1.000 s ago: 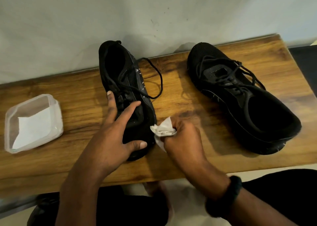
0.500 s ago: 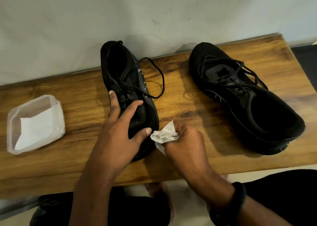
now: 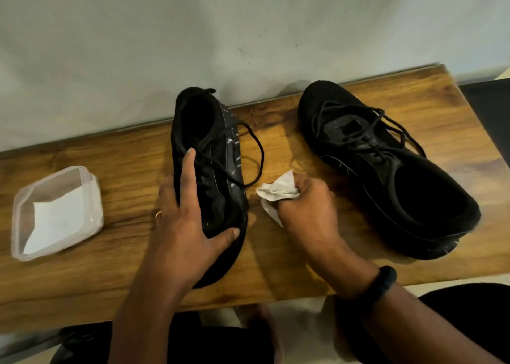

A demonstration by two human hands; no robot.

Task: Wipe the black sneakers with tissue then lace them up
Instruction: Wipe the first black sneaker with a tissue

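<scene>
While the right hand clutches crumpled tissue, the left hand lies flat-fingered on the left sneaker, which points toe-first toward the person.

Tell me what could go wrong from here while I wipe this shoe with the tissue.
1. The loose lace loops on the table right beside the tissue in your right hand; a stroke could snag it.
2. The shoe sits with its toe near the table's front edge, steadied only by your left hand on top; a hard push might slide it off.
3. The crumpled tissue may smear the white marks rather than lift them.
</scene>
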